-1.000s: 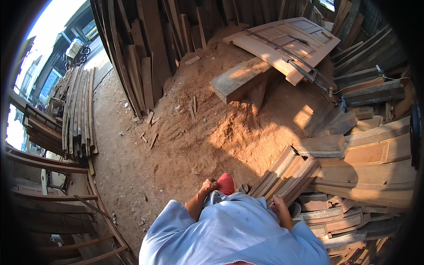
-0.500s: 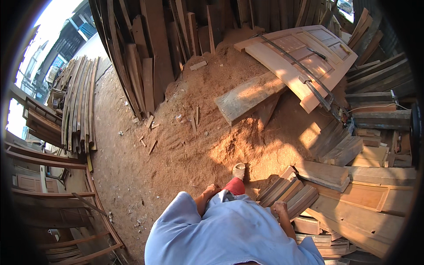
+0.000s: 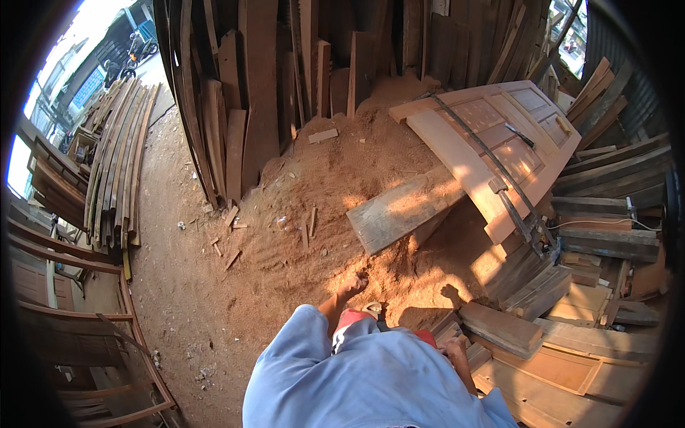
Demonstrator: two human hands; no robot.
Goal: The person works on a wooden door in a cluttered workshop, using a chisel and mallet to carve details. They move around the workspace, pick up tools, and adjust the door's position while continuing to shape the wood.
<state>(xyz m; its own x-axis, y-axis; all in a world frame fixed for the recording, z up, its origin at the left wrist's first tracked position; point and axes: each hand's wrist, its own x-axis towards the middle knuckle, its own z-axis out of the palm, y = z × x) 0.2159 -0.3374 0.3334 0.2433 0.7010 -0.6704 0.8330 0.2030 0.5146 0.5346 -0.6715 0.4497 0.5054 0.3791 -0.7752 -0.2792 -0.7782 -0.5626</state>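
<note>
My left hand (image 3: 352, 284) hangs ahead of my body over the sawdust-covered ground, its fingers curled closed with nothing visible in them. My right hand (image 3: 454, 347) is low at my right side, also closed, and I see nothing in it. Close by it is a stack of short wooden blocks (image 3: 477, 354); whether they touch is not plain. One sandalled foot (image 3: 372, 308) shows in front of my blue shirt. Farther ahead a panelled wooden door (image 3: 464, 153) lies tilted, a long metal bar clamp (image 3: 479, 143) across it and a dark-headed hammer-like tool (image 3: 519, 135) on top.
A thick timber beam (image 3: 399, 210) lies under the door's near side. Planks (image 3: 257, 93) lean upright at the back. Long boards (image 3: 118, 157) are piled at left beside wooden frames (image 3: 128, 321). Stacked timber (image 3: 499, 328) and another panelled door (image 3: 553, 367) lie at right.
I have moved forward, so the beam and door sit nearer. My left hand has swung forward and slightly right. My right hand stays low by the wooden blocks.
</note>
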